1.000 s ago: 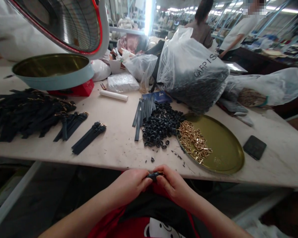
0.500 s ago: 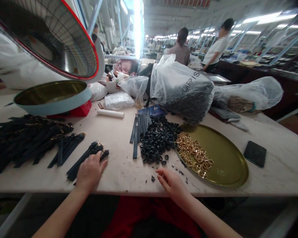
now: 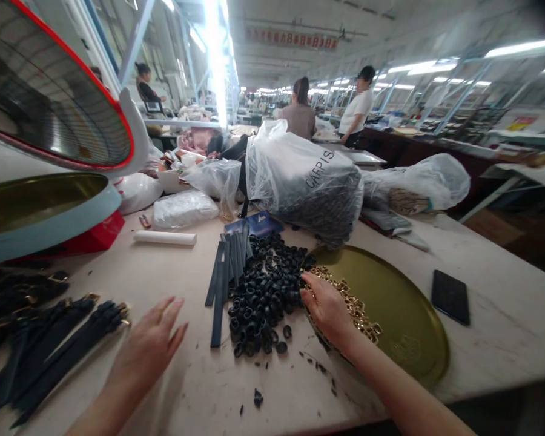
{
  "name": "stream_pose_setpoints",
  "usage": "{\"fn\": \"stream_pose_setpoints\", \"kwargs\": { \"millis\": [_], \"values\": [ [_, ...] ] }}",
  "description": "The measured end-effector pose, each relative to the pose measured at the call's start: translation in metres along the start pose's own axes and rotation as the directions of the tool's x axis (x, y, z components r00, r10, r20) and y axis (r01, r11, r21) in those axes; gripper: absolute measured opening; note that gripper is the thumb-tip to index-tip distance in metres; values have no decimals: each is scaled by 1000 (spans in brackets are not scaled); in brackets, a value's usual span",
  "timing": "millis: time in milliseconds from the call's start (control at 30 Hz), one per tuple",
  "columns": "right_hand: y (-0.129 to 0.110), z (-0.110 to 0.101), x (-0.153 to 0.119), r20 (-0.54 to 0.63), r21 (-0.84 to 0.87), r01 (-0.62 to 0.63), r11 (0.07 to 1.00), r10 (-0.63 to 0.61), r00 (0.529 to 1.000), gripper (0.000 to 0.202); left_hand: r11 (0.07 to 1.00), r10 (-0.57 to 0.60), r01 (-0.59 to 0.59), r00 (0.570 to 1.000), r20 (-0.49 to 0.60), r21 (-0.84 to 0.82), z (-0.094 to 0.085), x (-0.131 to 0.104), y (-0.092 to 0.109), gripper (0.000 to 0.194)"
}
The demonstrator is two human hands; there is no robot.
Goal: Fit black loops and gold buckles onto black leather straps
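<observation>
Olive tray (image 3: 399, 297) now reached by the right hand (image 3: 329, 307), dark straps (image 3: 100, 324) now released by the left hand (image 3: 148, 342), its fingers spread and bare, gold buckles (image 3: 358, 310) beside and under the right fingers, their hold, partly hidden, impossible to tell.

Under the right hand (image 3: 327, 306), the gold buckles (image 3: 360, 312) lay partly hidden; whether it touched any was unclear. Left of the left hand (image 3: 148, 342), the strap pile (image 3: 11, 290) ran out of view. Beyond both, a banner (image 3: 295, 39) blurred.
</observation>
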State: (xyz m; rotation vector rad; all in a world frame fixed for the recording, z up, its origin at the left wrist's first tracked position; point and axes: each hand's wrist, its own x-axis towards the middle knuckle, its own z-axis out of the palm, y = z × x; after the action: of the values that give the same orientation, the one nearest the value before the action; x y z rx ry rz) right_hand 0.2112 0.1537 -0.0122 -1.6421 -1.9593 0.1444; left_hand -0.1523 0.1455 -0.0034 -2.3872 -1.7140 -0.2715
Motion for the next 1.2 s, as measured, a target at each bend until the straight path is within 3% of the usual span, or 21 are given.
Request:
{"fn": "stream_pose_setpoints", "kwargs": {
  "millis": [67,133,233,400,500,567,667,867,1067,1200],
  "values": [
    [15,4,41,45,-62,-82,995,84,995,43,975,126,-123,992,2,-183,4,30,39,41],
    [32,12,79,64,-86,-109,990,114,991,45,943,167,-163,986,-13,-290,7,65,74,42],
    [54,29,124,117,-91,-115,989,125,985,45,935,192,-186,981,-8,-302,14,128,111,43],
    [70,60,170,206,-60,-54,997,65,976,42,940,237,-215,970,54,-267,42,232,144,37],
    [67,73,176,257,-37,-9,999,18,966,35,940,240,-203,964,111,-273,61,263,150,39],
    [62,77,170,286,-20,7,1000,-1,958,33,933,266,-215,952,153,-289,68,264,148,40],
    [48,75,148,309,11,22,1000,-24,951,32,914,325,-253,925,197,-317,68,244,139,41],
    [14,60,108,313,61,71,996,-86,946,31,900,369,-288,904,218,-328,49,197,130,41],
    [-14,46,83,329,114,154,981,-184,926,33,885,411,-327,882,229,-331,30,167,126,41],
    [-21,33,71,362,145,200,969,-240,901,32,857,471,-377,850,236,-352,12,152,118,39]
  ]
}}
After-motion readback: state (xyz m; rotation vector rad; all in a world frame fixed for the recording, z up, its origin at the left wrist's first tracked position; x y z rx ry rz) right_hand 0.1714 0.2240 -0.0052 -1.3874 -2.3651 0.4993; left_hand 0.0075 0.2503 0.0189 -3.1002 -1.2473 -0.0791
